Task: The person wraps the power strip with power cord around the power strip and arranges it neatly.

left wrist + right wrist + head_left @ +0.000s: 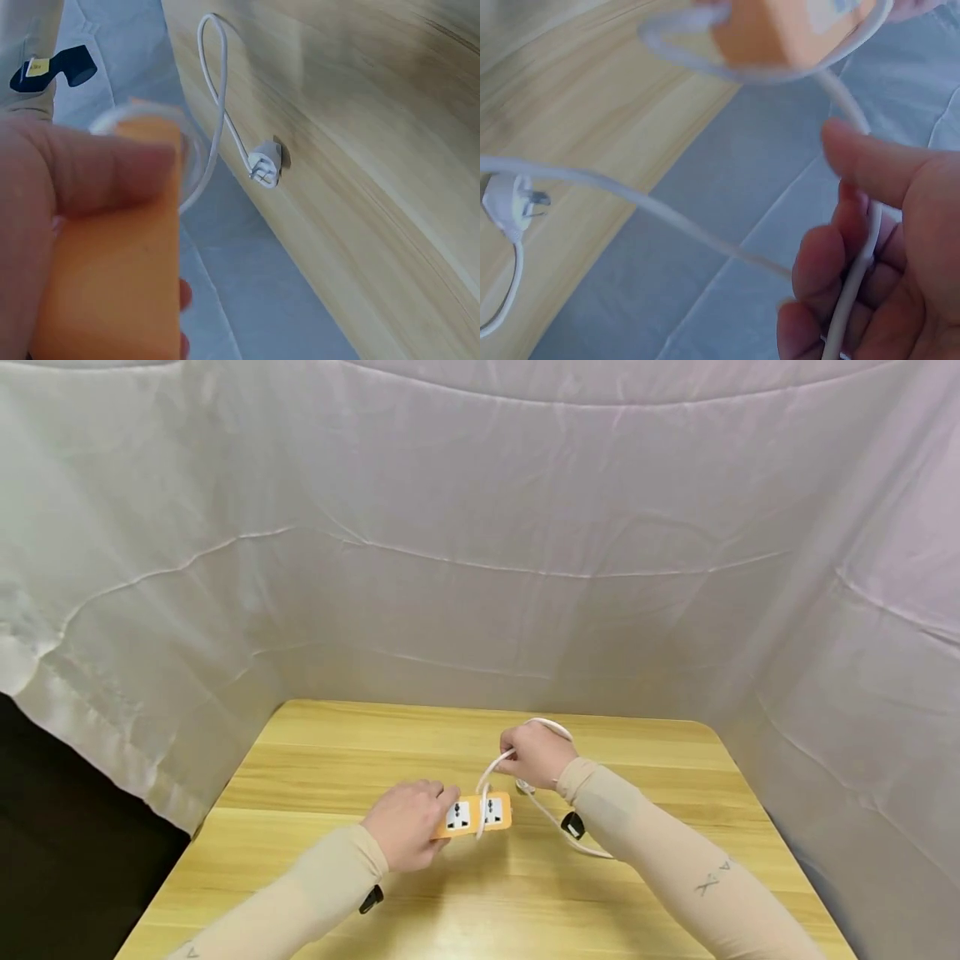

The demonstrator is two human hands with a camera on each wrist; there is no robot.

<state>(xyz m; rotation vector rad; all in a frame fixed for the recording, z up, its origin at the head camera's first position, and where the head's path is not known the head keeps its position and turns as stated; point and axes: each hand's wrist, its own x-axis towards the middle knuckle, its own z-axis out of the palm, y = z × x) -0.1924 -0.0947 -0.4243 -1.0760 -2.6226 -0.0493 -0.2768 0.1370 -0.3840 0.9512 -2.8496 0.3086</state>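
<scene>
An orange power strip (pixel 459 815) with white sockets is gripped at its left end by my left hand (pixel 408 824), above the table. Its white cord (pixel 491 767) loops once around the strip, between two sockets. My right hand (pixel 537 755) holds the cord up and to the right of the strip. In the right wrist view, the cord (pixel 864 247) runs across the palm under curled fingers. The white plug (pixel 265 163) lies on the table with its prongs showing; in the head view it is partly hidden behind the right hand.
The wooden table (pixel 315 777) stands within grey cloth walls (pixel 525 627) at the back and sides. A loose stretch of cord (pixel 592 850) lies near the right forearm. Black wrist devices (pixel 573 825) show at both wrists.
</scene>
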